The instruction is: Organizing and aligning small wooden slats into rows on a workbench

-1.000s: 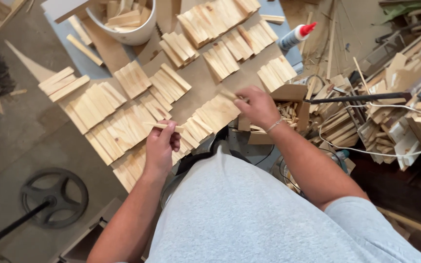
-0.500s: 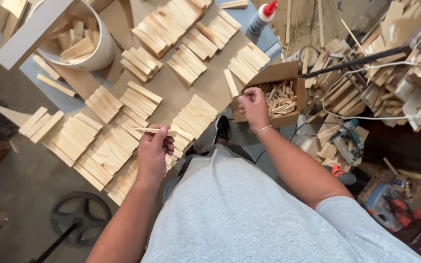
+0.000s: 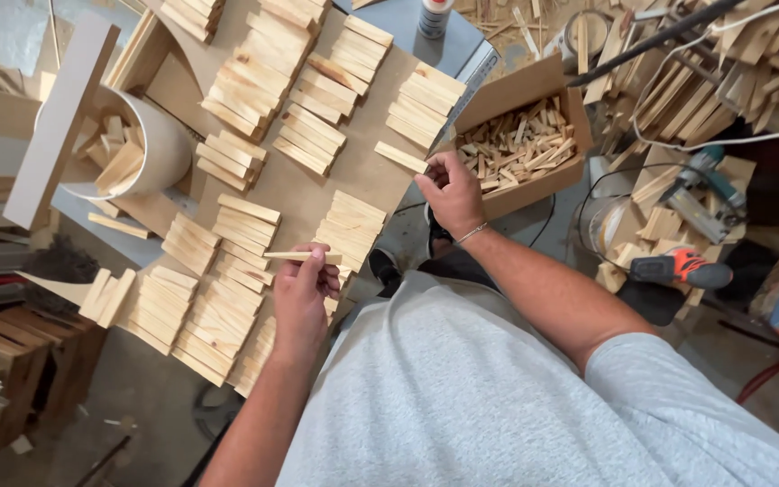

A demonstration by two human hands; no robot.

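In the head view, just above the left hand (image 3: 302, 298), a thin wooden slat (image 3: 295, 256) lies level in a closed pinch grip of thumb and fingertips, over the rows of stacked slats (image 3: 227, 307) on the counter (image 3: 353, 176). The right hand (image 3: 451, 191) curls at the near edge of a cardboard box (image 3: 534, 99) full of small wood pieces (image 3: 516, 144); its fingers are bent, but whether they grip anything cannot be told. A loose slat (image 3: 400, 157) lies just left of that hand. To handle the slat well, I judge, it should stay flat and be set square to its neighbours so the stacks do not slide.
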